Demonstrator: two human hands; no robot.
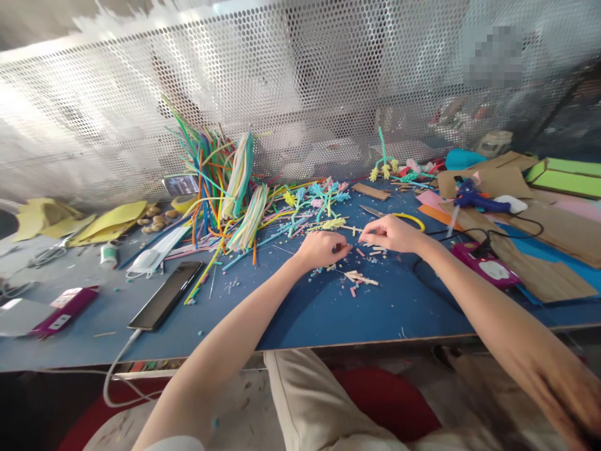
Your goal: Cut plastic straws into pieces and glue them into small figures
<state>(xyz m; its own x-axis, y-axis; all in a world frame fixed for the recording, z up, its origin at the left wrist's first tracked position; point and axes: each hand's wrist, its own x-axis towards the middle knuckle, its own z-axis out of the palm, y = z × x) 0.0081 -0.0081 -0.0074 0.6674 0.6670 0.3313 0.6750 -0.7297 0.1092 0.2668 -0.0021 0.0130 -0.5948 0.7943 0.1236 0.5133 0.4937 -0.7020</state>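
Note:
My left hand is closed over the blue table, its fingertips pinched together. To its right, my right hand is also in a pinch. A short pale strip shows between the two hands; whether either one grips it I cannot tell. Cut cream pieces of pipe cleaner lie just below them, with pink bits nearby. Behind the right hand rest scissors with a yellow handle, partly hidden. Fluffy blue, pink and yellow pipe-cleaner sprigs lie beyond the left hand.
Bundles of coloured pipe cleaners stand at the back left. A phone with a white cable lies left. On the right are a blue glue gun, a magenta power strip and cardboard. A perforated metal screen borders the back.

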